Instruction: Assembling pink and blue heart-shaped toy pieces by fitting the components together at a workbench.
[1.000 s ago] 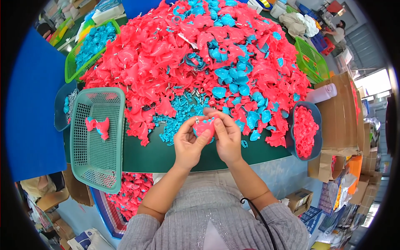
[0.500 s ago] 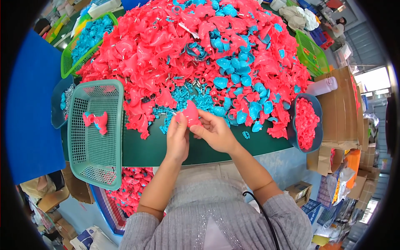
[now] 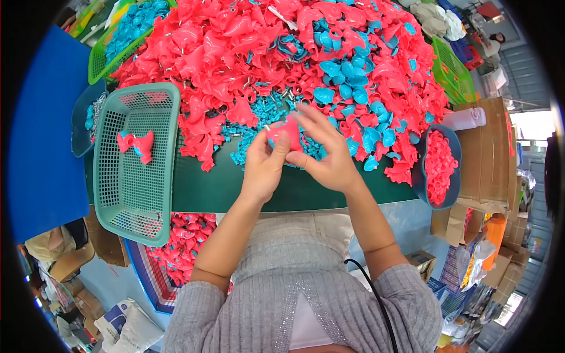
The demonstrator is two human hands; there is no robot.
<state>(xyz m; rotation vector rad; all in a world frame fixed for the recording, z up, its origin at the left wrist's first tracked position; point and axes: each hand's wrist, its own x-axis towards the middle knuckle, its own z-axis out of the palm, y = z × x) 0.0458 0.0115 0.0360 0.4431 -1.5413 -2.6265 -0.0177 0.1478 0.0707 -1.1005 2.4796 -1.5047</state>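
Note:
Over the near part of the table, my left hand (image 3: 263, 166) is closed round a glossy pinkish-red moulded plastic part (image 3: 286, 134), thumb against its near side. A small metal pin sticks out at its left end, and a bit of blue shows beside it. My right hand (image 3: 331, 154) is spread around the part's right side, fingers stretched out and thumb below. Whether it touches the part is hard to tell. Just beyond lie small blue clips (image 3: 268, 109) and metal pins. A big heap of red plastic parts (image 3: 220, 56) and blue cup-shaped pieces (image 3: 347, 73) covers the far table.
A green mesh basket (image 3: 101, 194) at left holds a few joined red-and-blue pieces (image 3: 141, 144). Behind it stands a dark tub of metal pieces (image 3: 79, 126). On the right are a tub of red rings (image 3: 440, 167), a pale bottle (image 3: 465, 119) and a cardboard box (image 3: 485, 159).
My right hand has loosened from its pinch, its fingers now spread. The red part has shifted slightly right and turned in my left hand. The whole view has shifted a little.

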